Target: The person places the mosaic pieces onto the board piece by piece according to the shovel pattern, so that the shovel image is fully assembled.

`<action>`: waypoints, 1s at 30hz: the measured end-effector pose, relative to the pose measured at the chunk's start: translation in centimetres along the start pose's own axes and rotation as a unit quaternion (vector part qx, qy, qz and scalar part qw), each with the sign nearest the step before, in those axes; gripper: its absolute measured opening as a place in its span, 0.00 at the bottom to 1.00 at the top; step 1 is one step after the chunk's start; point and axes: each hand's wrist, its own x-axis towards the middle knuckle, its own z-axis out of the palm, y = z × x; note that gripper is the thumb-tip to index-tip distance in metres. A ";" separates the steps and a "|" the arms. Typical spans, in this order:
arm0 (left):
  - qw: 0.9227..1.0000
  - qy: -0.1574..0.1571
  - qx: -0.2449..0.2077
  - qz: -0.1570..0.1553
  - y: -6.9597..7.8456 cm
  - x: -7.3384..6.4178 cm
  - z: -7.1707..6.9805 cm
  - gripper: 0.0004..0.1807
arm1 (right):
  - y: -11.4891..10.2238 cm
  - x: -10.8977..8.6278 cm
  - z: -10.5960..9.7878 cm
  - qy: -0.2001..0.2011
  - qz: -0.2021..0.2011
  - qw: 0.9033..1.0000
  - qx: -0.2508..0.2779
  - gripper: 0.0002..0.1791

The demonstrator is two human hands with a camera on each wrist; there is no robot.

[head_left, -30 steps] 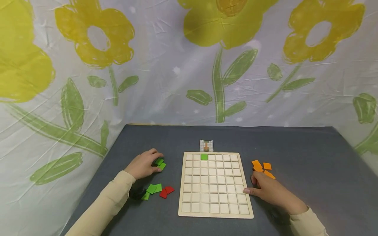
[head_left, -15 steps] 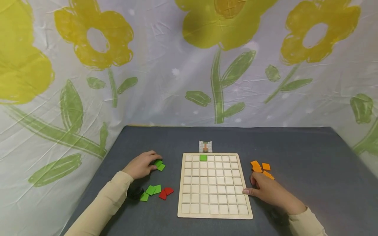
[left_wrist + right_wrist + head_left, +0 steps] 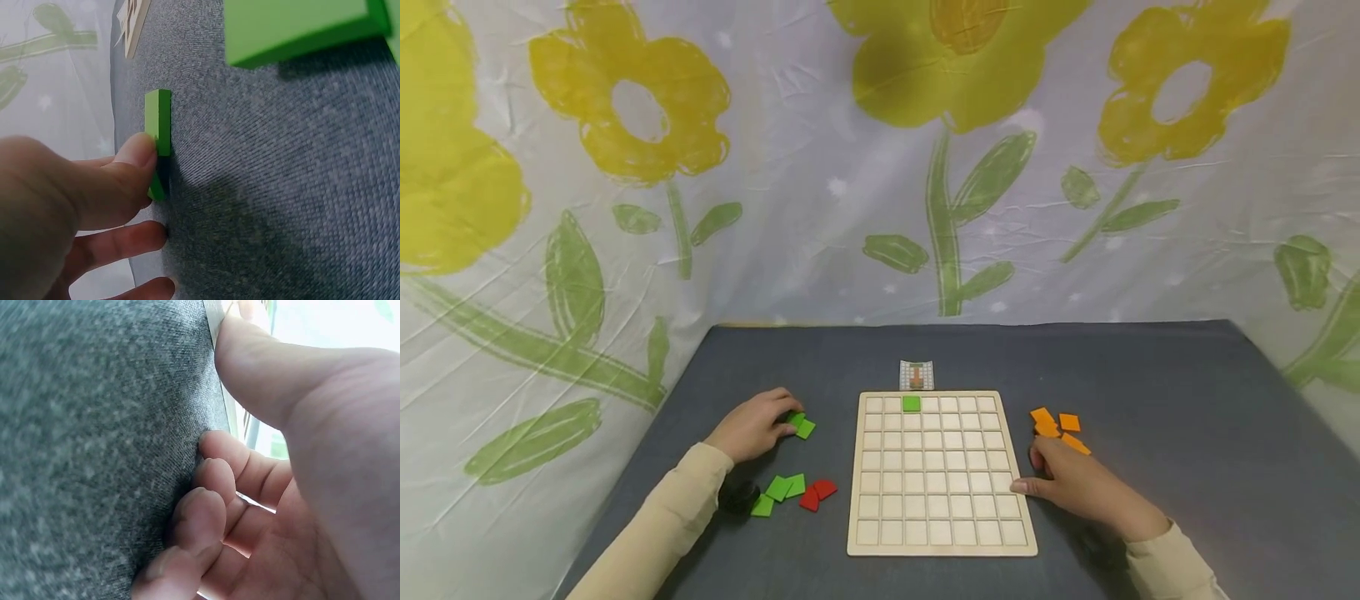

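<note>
Two small green square tiles (image 3: 804, 429) lie on the dark tabletop left of the board. My left hand (image 3: 751, 427) is at them, thumb and index finger pinching one green tile (image 3: 158, 115); its remaining fingers are spread loosely in the left wrist view. The wooden grid board (image 3: 942, 551) lies flat in the middle, with one green tile (image 3: 912, 403) set in its far row. My right hand (image 3: 1078, 481) has its thumb on the board's right edge. Its other fingers rest loosely bent on the cloth (image 3: 94, 456) in the right wrist view, holding nothing.
Several green tiles (image 3: 779, 488) and red quarter-round pieces (image 3: 824, 488) lie nearer, left of the board. Several orange tiles (image 3: 1047, 422) lie beyond my right hand. A small pattern card (image 3: 917, 375) stands behind the board, and a flowered cloth (image 3: 790, 208) hangs at the back.
My left fingers have closed in slightly on the green tiles. The right hand keeps its thumb on the board. The whole head view has shifted a little.
</note>
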 end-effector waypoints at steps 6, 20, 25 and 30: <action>1.000 0.006 -0.001 -0.015 -0.1 -0.1 -0.2 0.14 | 0.0 0.2 0.1 0.002 -0.005 1.000 0.001 0.27; 0.999 0.048 0.024 -0.001 1.5 2.2 0.0 0.15 | 0.3 0.1 0.1 0.003 0.000 1.000 0.001 0.27; 0.998 0.063 0.025 0.010 2.5 3.2 -0.2 0.15 | 0.2 0.1 0.1 0.002 0.001 1.000 0.001 0.27; 0.997 0.065 0.017 0.030 3.5 4.2 -0.3 0.17 | 0.1 0.0 0.0 0.002 0.001 1.000 -0.002 0.27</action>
